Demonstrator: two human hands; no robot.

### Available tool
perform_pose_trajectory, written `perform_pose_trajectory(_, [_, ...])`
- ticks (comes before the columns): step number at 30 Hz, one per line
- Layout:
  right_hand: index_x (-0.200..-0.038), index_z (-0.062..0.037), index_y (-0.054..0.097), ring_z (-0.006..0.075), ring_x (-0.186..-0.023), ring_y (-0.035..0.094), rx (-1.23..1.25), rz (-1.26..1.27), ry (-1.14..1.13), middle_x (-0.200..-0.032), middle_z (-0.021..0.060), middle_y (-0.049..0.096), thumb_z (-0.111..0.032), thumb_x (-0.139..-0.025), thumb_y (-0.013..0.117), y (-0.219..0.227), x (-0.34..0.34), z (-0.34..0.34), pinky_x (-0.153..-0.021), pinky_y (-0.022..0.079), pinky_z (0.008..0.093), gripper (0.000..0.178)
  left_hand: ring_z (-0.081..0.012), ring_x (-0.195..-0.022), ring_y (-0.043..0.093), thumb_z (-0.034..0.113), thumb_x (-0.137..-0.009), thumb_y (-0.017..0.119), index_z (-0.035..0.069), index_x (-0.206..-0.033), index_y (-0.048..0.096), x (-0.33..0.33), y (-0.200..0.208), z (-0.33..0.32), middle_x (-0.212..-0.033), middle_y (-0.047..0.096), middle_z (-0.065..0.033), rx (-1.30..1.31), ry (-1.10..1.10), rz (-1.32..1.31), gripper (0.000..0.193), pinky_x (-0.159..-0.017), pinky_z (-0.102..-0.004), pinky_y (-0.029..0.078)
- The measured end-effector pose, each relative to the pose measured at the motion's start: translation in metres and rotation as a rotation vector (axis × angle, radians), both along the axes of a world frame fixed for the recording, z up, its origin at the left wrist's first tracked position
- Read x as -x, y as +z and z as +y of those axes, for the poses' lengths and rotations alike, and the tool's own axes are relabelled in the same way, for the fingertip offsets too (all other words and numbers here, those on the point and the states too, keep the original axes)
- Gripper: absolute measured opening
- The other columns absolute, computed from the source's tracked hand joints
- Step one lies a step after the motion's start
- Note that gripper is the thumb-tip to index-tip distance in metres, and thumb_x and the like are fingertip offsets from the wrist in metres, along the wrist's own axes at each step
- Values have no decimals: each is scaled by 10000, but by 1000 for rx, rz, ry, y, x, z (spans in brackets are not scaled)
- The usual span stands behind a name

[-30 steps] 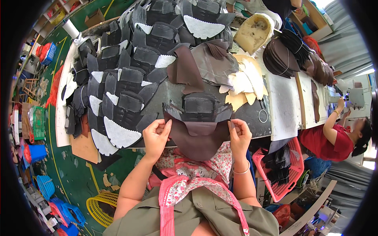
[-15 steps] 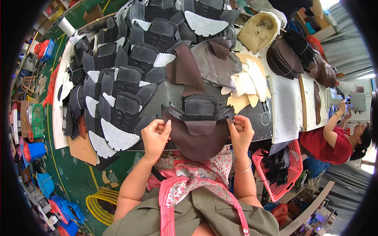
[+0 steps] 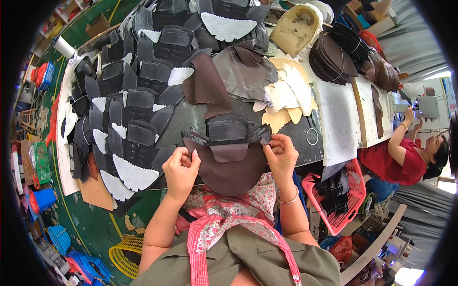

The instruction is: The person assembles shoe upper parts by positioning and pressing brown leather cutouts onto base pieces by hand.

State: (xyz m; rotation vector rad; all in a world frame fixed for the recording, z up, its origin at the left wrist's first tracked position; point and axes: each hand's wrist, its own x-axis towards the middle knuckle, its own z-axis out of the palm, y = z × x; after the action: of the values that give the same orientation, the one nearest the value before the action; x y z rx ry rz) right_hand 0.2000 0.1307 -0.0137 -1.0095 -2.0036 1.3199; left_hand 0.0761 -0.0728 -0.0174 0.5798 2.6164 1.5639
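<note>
The person stands at the near edge of a long grey worktable (image 3: 305, 143), and both hands are busy with one dark brown leather shoe-upper piece (image 3: 229, 164) that lies flat at the table's front edge, its rounded lower end hanging just over the rim toward the flowered apron. On top of that piece sits a black ribbed panel with side tabs (image 3: 229, 131), centred across its upper part. The left hand (image 3: 180, 167) is curled, fingertips pinched on the left edge of the brown piece just below the black panel's left tab. The right hand (image 3: 281, 155) is likewise pinched, thumb and forefinger closed on the right tab where black panel and brown leather meet. A thin bracelet (image 3: 288, 200) rings the right wrist. To the left, rows of black cut uppers with white saw-edged linings (image 3: 129, 138) overlap like scales across the table. Beyond the hands lies a loose heap of brown leather pieces (image 3: 229, 78), and beside it a fan of cream-coloured zigzag-edged linings (image 3: 286, 97). Farther right sit bundled stacks of dark brown cut pieces (image 3: 334, 55). A red plastic basket (image 3: 341, 198) hangs below the table's right side, near a second person in a red shirt (image 3: 398, 159) working at a sewing machine.
</note>
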Motion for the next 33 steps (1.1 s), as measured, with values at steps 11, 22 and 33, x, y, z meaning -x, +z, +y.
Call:
perform_pose_trajectory(11, [-991,36,535,66,-586,584,92,82,64,-787,74,607,64,-753,651,18,-8,-1,-459,492,192,266,-261,-854,518,11,-687,675,31,-1049,547,3,25,10,-920,508,-109,255,-141,273,385,-773,-371,434])
perform_pose_trajectory(22, [-1011,48,510,69,-615,591,231,242,136,-802,73,589,76,-771,647,56,-9,-16,-448,493,188,278,-364,-985,453,43,-623,681,12,-1031,412,-22,22,11,-1047,438,-184,14,-409,351,489,-853,-454,382])
perform_pose_trajectory(33, [-993,41,517,57,-632,585,279,205,125,-811,64,587,67,-776,639,62,1,-14,-462,454,169,250,-420,-1094,464,50,-597,734,31,-925,477,-72,2,-5,-1089,441,-180,-5,-533,309,417,-908,-545,389])
